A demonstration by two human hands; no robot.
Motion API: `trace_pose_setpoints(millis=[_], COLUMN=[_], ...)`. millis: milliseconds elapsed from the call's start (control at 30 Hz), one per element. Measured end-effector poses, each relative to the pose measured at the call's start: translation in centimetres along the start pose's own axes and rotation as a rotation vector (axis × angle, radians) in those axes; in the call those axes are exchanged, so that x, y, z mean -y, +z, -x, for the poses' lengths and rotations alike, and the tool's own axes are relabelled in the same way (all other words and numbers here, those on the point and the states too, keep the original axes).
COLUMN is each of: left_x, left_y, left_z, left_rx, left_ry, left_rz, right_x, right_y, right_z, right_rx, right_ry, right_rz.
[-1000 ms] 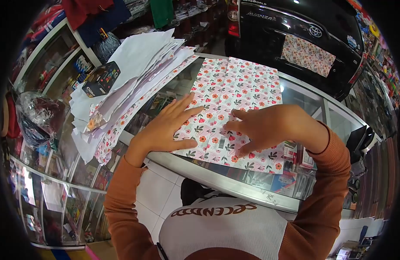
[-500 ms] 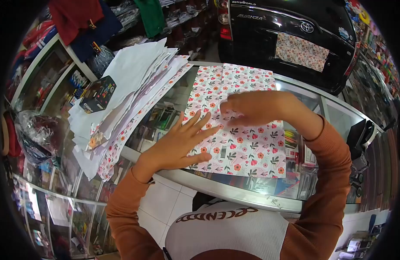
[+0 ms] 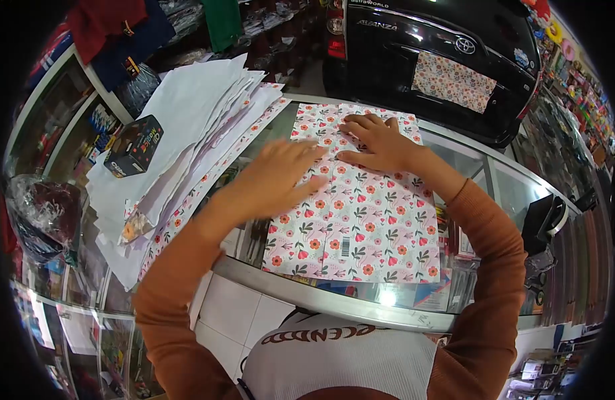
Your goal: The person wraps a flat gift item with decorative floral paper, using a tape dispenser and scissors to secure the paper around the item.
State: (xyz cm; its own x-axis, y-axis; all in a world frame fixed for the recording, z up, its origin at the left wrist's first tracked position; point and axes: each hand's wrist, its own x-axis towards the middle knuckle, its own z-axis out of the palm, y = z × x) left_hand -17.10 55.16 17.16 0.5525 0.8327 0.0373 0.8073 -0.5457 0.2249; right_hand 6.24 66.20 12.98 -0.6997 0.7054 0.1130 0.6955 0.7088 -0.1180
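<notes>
A folded sheet of floral wrapping paper (image 3: 361, 220) lies flat on the glass counter (image 3: 361, 303), with a barcode near its front edge. My right hand (image 3: 374, 141) rests flat on the paper's far end, fingers spread. On the paper's left side my left hand (image 3: 281, 179) lies palm down, blurred by motion, fingers extended. Neither hand grips anything.
A tall, loose stack of white and floral paper sheets (image 3: 194, 127) lies left of the sheet, with a small black box (image 3: 133, 145) on top. A black car (image 3: 447, 53) stands beyond the counter. A black device (image 3: 544, 217) sits at the counter's right end.
Both hands slid away from me along the paper: the right hand from the middle to the far end, the left hand from the near left part to the mid left.
</notes>
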Motion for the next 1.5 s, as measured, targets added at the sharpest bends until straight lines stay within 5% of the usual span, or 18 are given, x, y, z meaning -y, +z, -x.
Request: trace_pose_setpoints(millis=[67,167,933,1133,1167,1500], left_x=[3.2,6.6,5.2,6.8,5.3,5.1], left_y=[2.4,5.1,4.8,6.3,4.9,4.2], left_z=[-2.3,-4.5,-3.9,-4.1,-3.7,-2.5], left_rx=[-0.172,-0.141,-0.173,-0.293,-0.148,-0.336], left_ry=[0.056,0.008,-0.153,-0.152,-0.234,0.122], left_rz=[-0.244,-0.257,-0.326,-0.298,-0.360,-0.194], right_x=[-0.4,-0.6,-1.7,3.9,5.9,9.7], right_y=[0.2,0.3,1.4,0.0,-1.0,1.5], right_z=[-0.8,-1.3,-1.5,1.5,2.7,7.4], right_rx=[-0.022,-0.052,-0.044,-0.151,-0.073,-0.035], right_ry=[-0.008,-0.032,-0.031,-0.234,-0.293,-0.376], right_rz=[0.014,-0.061,-0.088,-0.055,-0.057,0.000])
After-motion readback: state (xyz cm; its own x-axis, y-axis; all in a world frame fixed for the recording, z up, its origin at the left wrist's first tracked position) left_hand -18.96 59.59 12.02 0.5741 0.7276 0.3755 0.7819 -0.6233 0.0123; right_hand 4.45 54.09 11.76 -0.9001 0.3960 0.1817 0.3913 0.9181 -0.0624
